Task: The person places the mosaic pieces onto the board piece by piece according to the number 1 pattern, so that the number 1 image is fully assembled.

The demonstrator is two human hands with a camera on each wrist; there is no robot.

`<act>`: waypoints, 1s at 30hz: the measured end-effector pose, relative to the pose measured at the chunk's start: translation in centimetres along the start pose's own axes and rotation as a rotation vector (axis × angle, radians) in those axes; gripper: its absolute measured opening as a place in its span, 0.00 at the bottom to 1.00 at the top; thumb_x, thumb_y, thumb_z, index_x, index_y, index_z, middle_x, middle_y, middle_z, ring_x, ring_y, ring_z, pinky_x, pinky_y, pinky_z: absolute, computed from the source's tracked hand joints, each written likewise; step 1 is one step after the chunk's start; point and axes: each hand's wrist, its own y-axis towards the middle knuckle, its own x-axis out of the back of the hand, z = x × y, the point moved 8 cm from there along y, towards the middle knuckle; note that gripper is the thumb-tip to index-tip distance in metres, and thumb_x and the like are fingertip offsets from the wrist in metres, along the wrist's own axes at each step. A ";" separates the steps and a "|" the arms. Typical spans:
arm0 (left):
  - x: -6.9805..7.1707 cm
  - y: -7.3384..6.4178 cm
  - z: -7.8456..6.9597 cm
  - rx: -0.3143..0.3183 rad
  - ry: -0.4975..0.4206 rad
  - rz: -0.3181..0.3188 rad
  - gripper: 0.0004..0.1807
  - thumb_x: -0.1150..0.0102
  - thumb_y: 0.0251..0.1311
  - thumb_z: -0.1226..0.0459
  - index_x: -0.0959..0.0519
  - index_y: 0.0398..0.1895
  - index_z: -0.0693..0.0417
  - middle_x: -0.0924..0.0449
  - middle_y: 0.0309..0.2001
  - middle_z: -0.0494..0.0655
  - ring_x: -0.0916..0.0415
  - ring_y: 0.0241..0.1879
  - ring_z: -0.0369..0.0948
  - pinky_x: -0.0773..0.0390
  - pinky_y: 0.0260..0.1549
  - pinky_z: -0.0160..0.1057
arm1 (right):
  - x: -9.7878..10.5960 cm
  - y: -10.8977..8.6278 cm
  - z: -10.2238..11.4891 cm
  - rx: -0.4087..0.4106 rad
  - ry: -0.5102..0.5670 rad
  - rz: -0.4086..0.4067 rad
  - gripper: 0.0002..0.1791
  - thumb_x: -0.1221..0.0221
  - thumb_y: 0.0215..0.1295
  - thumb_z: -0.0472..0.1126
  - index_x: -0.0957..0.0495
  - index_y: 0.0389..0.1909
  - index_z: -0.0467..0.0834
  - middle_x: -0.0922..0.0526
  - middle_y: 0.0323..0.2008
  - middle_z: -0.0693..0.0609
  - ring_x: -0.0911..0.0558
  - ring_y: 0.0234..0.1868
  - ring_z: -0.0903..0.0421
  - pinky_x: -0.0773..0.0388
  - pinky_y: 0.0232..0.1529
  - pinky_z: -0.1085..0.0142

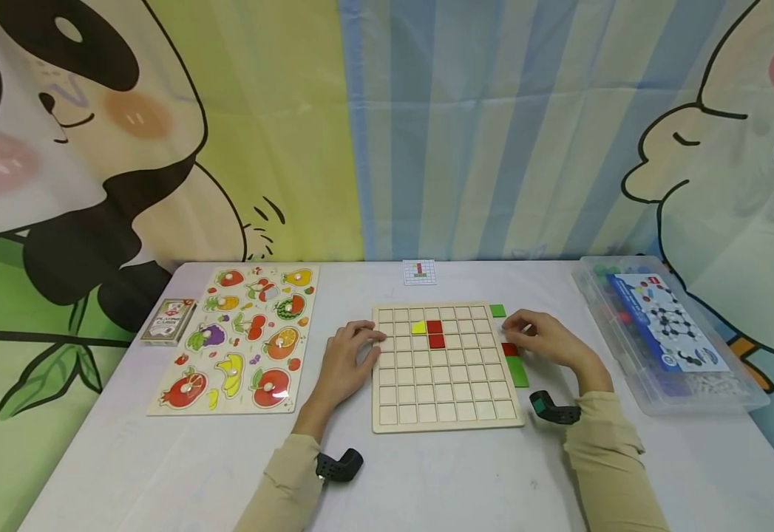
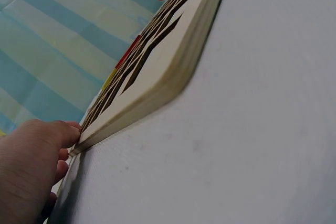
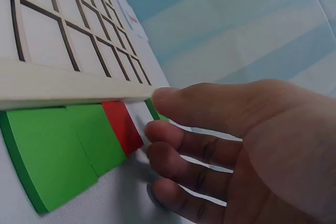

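A wooden grid board (image 1: pixel 440 394) lies on the table, holding a yellow piece (image 1: pixel 418 327) and two red tiles (image 1: pixel 435 341) in its cells. At the board's left edge rests my left hand (image 1: pixel 343 362), its thumb and fingertips touching the rim. My right hand (image 1: pixel 549 341) hovers off the right edge with loosely bent fingers and nothing between them. Under and beside those fingers, a loose red tile (image 3: pixel 123 128) and green tiles (image 3: pixel 50 156) lie along the board's side. Another green tile (image 1: pixel 497 311) sits farther back.
A small pattern card (image 1: pixel 419 273) lies behind the board. To the left are a fruit puzzle board (image 1: pixel 240 347) and a playing card box (image 1: pixel 168 322). A clear plastic case (image 1: pixel 679 332) occupies the right side. A patterned curtain (image 1: pixel 493 133) hangs behind the table.
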 end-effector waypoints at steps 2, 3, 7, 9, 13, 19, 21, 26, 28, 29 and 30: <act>0.0 0.0 0.0 0.000 0.002 0.001 0.10 0.41 0.61 0.60 0.19 0.45 0.42 0.26 0.56 0.45 0.30 0.55 0.47 0.35 0.51 0.49 | -0.1 -0.1 -0.3 -0.014 0.015 0.029 0.13 0.43 0.66 0.45 0.24 0.46 0.41 0.22 0.40 0.45 0.25 0.37 0.54 0.27 0.36 0.65; 0.0 0.0 0.0 0.000 0.003 0.001 0.10 0.41 0.60 0.60 0.19 0.45 0.43 0.26 0.56 0.45 0.30 0.55 0.47 0.35 0.51 0.49 | -0.1 -0.2 -0.4 -0.018 0.018 0.042 0.14 0.42 0.65 0.45 0.24 0.46 0.41 0.22 0.40 0.46 0.25 0.37 0.54 0.27 0.36 0.65; 0.0 0.0 0.0 0.001 0.000 0.002 0.10 0.41 0.60 0.61 0.19 0.45 0.43 0.26 0.56 0.45 0.30 0.55 0.47 0.35 0.51 0.49 | -0.2 -0.4 -0.5 -0.033 0.023 0.081 0.15 0.40 0.63 0.45 0.24 0.46 0.41 0.23 0.38 0.47 0.26 0.36 0.55 0.29 0.36 0.65; 0.0 0.0 0.0 0.002 -0.001 0.003 0.10 0.41 0.60 0.61 0.19 0.45 0.43 0.26 0.56 0.45 0.31 0.55 0.47 0.35 0.51 0.49 | -0.2 -0.5 -0.6 -0.041 0.023 0.093 0.15 0.39 0.62 0.44 0.24 0.46 0.41 0.23 0.37 0.47 0.27 0.35 0.55 0.29 0.35 0.65; 0.0 0.0 0.0 0.003 -0.002 0.006 0.10 0.41 0.61 0.61 0.19 0.45 0.43 0.26 0.56 0.45 0.31 0.56 0.48 0.35 0.52 0.49 | -0.2 -0.6 -0.5 -0.059 0.028 0.107 0.15 0.38 0.61 0.43 0.24 0.45 0.40 0.24 0.36 0.47 0.28 0.34 0.55 0.30 0.32 0.66; 0.0 0.0 -0.1 0.006 -0.001 0.005 0.10 0.41 0.61 0.61 0.19 0.45 0.43 0.26 0.56 0.45 0.31 0.56 0.47 0.35 0.52 0.50 | -0.2 -0.6 -0.3 -0.041 0.003 0.099 0.11 0.38 0.60 0.40 0.22 0.41 0.40 0.24 0.33 0.48 0.30 0.31 0.56 0.31 0.30 0.67; 0.0 0.0 0.0 0.006 0.000 0.004 0.10 0.41 0.61 0.60 0.19 0.45 0.42 0.26 0.56 0.45 0.30 0.56 0.47 0.35 0.52 0.50 | -0.2 -0.6 -0.2 -0.029 -0.008 0.095 0.10 0.38 0.60 0.40 0.22 0.41 0.40 0.24 0.33 0.48 0.30 0.31 0.56 0.32 0.31 0.67; 0.0 0.0 -0.1 -0.003 0.000 -0.002 0.10 0.41 0.60 0.61 0.18 0.45 0.43 0.26 0.56 0.45 0.30 0.55 0.47 0.35 0.52 0.50 | -0.2 -0.6 -0.3 -0.021 0.001 0.097 0.11 0.37 0.59 0.40 0.25 0.40 0.40 0.23 0.34 0.48 0.28 0.32 0.56 0.31 0.32 0.66; 0.1 0.0 -0.1 -0.008 -0.001 -0.005 0.10 0.41 0.60 0.61 0.18 0.45 0.43 0.26 0.56 0.45 0.30 0.54 0.47 0.35 0.51 0.50 | -0.2 -0.6 -0.4 -0.021 0.014 0.094 0.11 0.37 0.58 0.39 0.26 0.39 0.40 0.22 0.34 0.47 0.28 0.31 0.55 0.31 0.32 0.66; 0.1 0.0 -0.1 -0.009 -0.001 -0.006 0.10 0.41 0.60 0.61 0.18 0.45 0.43 0.26 0.56 0.45 0.30 0.54 0.47 0.35 0.51 0.50 | -0.2 -0.6 -0.5 -0.022 0.021 0.088 0.11 0.37 0.58 0.39 0.26 0.39 0.40 0.22 0.34 0.47 0.28 0.31 0.55 0.31 0.32 0.66; 0.1 0.0 -0.1 -0.009 -0.002 -0.007 0.10 0.41 0.60 0.62 0.18 0.45 0.43 0.26 0.56 0.45 0.30 0.54 0.48 0.35 0.51 0.50 | -0.1 -0.6 -0.5 -0.020 0.027 0.081 0.11 0.37 0.58 0.38 0.27 0.39 0.40 0.22 0.34 0.47 0.27 0.31 0.55 0.30 0.32 0.67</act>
